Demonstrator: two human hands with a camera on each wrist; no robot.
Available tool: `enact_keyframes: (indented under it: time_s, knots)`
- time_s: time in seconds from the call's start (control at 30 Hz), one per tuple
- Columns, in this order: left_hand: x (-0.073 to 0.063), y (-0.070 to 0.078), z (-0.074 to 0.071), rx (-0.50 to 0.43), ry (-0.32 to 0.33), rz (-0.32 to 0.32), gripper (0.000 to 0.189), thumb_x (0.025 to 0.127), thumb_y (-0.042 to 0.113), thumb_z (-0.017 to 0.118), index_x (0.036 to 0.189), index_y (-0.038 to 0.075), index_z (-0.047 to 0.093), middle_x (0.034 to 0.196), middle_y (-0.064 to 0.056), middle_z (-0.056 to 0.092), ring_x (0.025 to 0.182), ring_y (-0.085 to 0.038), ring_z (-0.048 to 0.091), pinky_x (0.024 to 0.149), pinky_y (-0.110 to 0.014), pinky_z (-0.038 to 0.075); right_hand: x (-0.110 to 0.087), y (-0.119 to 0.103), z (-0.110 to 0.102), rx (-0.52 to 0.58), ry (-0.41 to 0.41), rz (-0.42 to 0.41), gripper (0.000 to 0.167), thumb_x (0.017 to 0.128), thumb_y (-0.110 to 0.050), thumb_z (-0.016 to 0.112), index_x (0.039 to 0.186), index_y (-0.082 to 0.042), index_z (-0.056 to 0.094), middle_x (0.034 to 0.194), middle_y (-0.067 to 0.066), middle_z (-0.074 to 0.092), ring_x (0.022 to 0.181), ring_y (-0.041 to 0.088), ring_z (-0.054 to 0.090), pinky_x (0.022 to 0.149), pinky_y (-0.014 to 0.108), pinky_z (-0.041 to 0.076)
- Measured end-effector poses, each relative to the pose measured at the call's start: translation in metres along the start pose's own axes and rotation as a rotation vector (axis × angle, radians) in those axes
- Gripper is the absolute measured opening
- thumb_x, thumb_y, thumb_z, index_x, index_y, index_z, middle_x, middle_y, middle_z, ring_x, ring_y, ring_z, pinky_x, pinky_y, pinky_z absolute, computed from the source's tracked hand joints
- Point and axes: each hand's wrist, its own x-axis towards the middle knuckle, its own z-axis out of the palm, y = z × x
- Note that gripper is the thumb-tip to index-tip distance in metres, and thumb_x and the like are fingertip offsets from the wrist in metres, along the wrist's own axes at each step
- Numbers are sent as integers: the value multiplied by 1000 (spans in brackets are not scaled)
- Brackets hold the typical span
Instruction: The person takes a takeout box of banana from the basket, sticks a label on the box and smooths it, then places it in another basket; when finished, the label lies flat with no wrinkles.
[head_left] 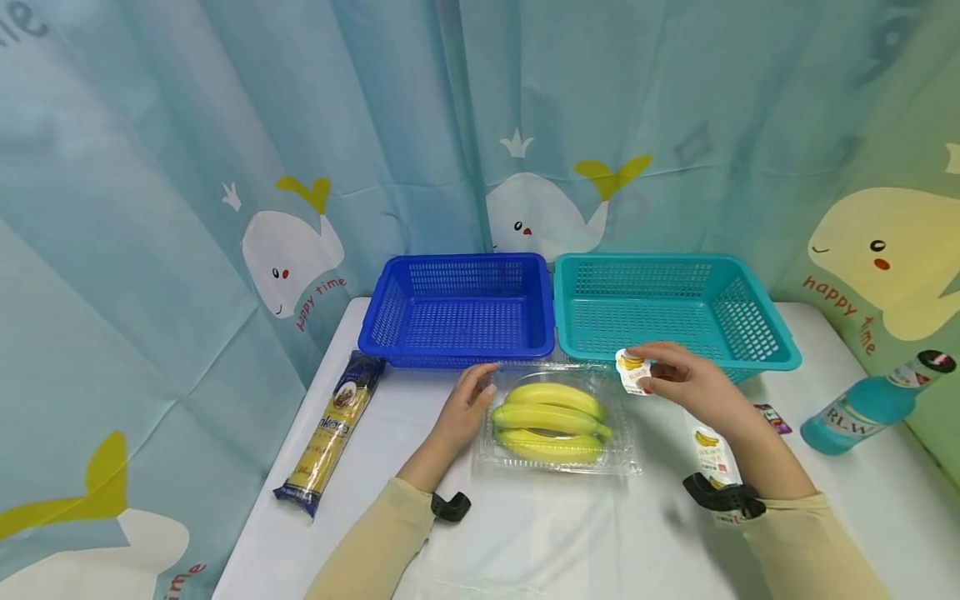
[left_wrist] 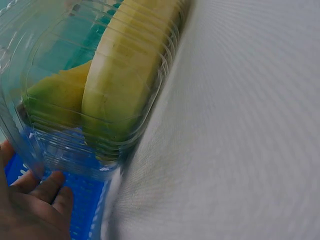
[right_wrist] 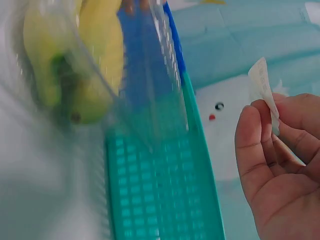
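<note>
Tabletop: white
Far left: blue basket
Far right: teal basket
Middle: clear plastic box
Left: pasta packet
Right: banana-print strip, small packet, turquoise bottle

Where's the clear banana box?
In the head view, the clear box sits just right of centre, in front of the blue basket and teal basket, left hand at its left end.
</note>
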Motion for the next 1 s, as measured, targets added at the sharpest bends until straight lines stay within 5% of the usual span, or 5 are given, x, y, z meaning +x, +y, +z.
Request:
enact_keyframes:
  time_s: [0.43,0.7,1.0]
  knots:
    - [-1,1,1,1,2,-5,41,106,24,45,147,20,43,151,-8,40,143,-29,38,118,-45,33,20,-18,33,38,-80,6,44,96,-20,66,139,-16,58,137,6,51,94,14,54,77,22,54]
    - [-8,34,-6,54,-30,-12,44,106,18,43,148,4,41,150,-17,40,142,-30,40,119,-41,33,27,-27,55,50,-78,7,46,94,-17,69,138,-11,58,135,11,54,91,14,55,73,21,52]
    - [-1,2,2,13,14,5,43,106,23,44,149,18,41,152,-9,39,144,-29,38,120,-43,31,32,-34,80,-13,-85,24,46,92,-16,70,136,-10,60,135,11,55,89,13,58,70,22,52]
